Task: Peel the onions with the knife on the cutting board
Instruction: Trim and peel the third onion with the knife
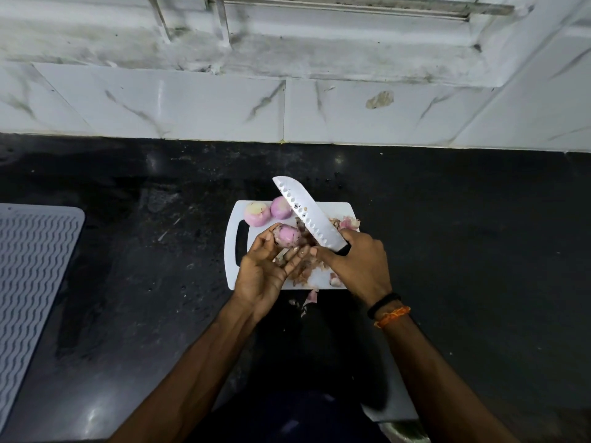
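Observation:
A white cutting board [339, 210] lies on the black counter. My left hand [265, 273] holds a pink onion [287, 236] at its fingertips, just above the board. My right hand [358, 263] grips the black handle of a wide knife [307, 212]; the blade points up and to the left, over the board. My right thumb reaches toward the fingers of my left hand. Two peeled onions [256, 213] [280, 208] sit at the board's far left corner. Loose onion skins [307, 270] cover the board under my hands.
More skin scraps lie at the board's right edge [348, 222] and on the counter in front of it [311, 297]. A grey ribbed mat [32, 273] lies at the left. A white marble-patterned tiled wall [287, 103] rises behind the black counter [463, 235].

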A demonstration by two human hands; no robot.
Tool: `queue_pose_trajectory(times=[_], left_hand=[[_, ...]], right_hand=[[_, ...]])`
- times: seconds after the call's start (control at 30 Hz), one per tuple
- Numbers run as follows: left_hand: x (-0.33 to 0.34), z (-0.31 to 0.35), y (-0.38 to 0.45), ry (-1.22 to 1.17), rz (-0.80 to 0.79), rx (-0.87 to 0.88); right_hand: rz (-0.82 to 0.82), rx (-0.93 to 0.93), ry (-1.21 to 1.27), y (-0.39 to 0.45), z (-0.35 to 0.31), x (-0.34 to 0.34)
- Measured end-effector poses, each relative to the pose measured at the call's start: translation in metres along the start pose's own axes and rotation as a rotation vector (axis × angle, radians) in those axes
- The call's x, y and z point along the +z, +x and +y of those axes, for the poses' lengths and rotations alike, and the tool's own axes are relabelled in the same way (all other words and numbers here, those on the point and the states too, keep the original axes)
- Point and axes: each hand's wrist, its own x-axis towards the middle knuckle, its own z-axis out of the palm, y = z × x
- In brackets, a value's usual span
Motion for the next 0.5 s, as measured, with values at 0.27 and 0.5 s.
queue_pose_trajectory(times=[0.27, 0.5], left_hand=[[-0.0004, 0.0002, 0.0046, -0.107, 0.009, -0.125], [0.0018, 0.0004, 0.0032, -0.118, -0.026, -0.14]], right_hand=[[-0.089, 0.039, 0.248, 0.0049, 0.0028, 0.0008], [-0.08, -0.031, 0.18, 0.0018, -0.0047, -0.0002]])
